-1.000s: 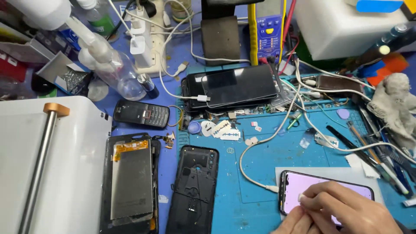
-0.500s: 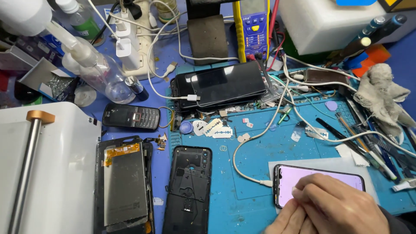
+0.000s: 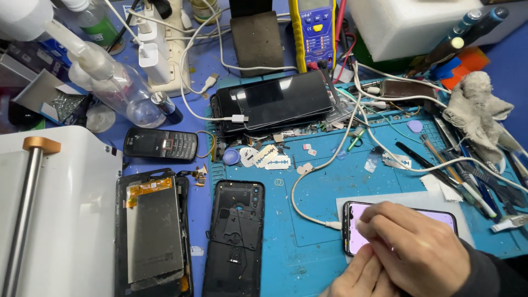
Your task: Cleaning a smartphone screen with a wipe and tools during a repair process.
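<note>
While most of the blue mat [image 3: 319, 192] is crowded, a bare patch stays open between the black back cover [image 3: 235, 236] and the lit phone [image 3: 399, 226]. That phone lies on a white sheet [image 3: 385, 201] near the bench's front edge, with a white cable [image 3: 308, 190] plugged into its left end. A yellow meter [image 3: 314, 30] stands at the back. The right hand [image 3: 418, 250] lies curled on the phone, fingers [image 3: 374, 231] pinching a small white bit. The left hand [image 3: 355, 278] rests just below, fingers loosely bent, holding nothing I can see.

Lit phone [image 3: 404, 225] on mat [image 3: 330, 187], front right, under both hands. Open phone shell [image 3: 234, 236] to its left; stacked phones [image 3: 275, 102] behind.
</note>
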